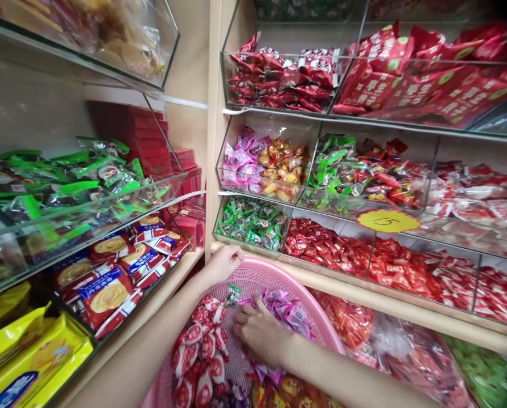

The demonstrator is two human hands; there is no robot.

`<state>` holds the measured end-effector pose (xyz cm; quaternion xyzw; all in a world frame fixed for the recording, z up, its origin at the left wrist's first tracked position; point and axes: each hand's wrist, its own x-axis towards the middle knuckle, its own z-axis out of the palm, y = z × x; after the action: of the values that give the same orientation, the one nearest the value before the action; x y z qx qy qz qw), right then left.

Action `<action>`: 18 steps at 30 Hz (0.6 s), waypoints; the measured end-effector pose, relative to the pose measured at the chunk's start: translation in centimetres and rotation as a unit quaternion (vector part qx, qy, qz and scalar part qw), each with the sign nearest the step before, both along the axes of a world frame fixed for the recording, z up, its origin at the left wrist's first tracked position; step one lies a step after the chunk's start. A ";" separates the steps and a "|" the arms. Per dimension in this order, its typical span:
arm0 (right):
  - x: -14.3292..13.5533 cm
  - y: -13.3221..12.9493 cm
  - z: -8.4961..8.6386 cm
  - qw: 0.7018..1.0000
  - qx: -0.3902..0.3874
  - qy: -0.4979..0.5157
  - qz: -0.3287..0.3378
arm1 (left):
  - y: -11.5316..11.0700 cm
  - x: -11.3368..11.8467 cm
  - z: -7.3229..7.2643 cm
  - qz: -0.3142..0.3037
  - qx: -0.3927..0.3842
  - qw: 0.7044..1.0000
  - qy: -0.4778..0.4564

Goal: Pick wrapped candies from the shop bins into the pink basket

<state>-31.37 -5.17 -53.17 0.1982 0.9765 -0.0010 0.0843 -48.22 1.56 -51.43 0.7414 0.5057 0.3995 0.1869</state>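
A pink mesh basket (294, 275) holds wrapped candies in separate groups. My left hand (225, 263) is closed at its far rim, fingers curled over the edge. Inside the basket, my right hand (262, 331) has bent fingers closed on purple-wrapped candies (290, 311); the fingertips are partly hidden. A single green-wrapped candy (233, 294) lies just beyond that hand. Red-and-white wrapped candies (202, 334) fill the basket's left side. Yellow-and-red wrapped pieces (296, 391) sit at the near side, beside some dark purple ones (232, 395).
Clear shelf bins of green candies (251, 224) and red candies (321, 241) stand behind the basket. A yellow price tag (388, 221) reads 15. Packaged biscuits (109, 292) fill a left shelf. Plastic bags of goods (423, 351) lie under the right shelf ledge (406, 317).
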 end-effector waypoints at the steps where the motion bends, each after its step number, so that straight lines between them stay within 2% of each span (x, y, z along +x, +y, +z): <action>1: -0.1 0.1 0.4 1.000 -0.015 0.005 0.004 | 0.0 0.0 0.0 0.001 0.001 1.000 0.002; 3: -0.4 0.6 1.2 0.998 -0.041 0.044 0.001 | -0.1 0.1 0.0 0.004 0.004 1.000 0.003; 5: -0.6 1.7 2.1 0.993 -0.037 0.112 -0.034 | -0.2 0.1 0.1 0.005 0.005 1.000 0.004; 7: -0.6 3.3 3.2 0.977 0.016 0.185 -0.104 | -0.3 0.2 0.3 0.007 0.005 1.000 0.011; 10: -0.1 6.7 5.1 0.924 0.148 0.266 -0.230 | -0.5 0.2 0.5 0.011 0.011 1.000 0.026; 13: 0.3 9.8 6.7 0.879 0.223 0.265 -0.326 | -0.5 0.2 0.6 0.009 0.010 1.000 0.025; 15: 0.3 11.3 7.1 0.877 0.205 0.238 -0.362 | -0.4 0.2 0.6 0.007 0.004 1.000 0.017; 18: 0.3 12.3 7.1 0.882 0.166 0.227 -0.379 | -0.5 0.3 0.6 0.010 0.000 1.000 0.011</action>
<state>-31.05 7.10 -46.02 0.5585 0.8052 0.0840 -0.1809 -47.94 1.06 -50.85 0.7407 0.5153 0.3933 0.1768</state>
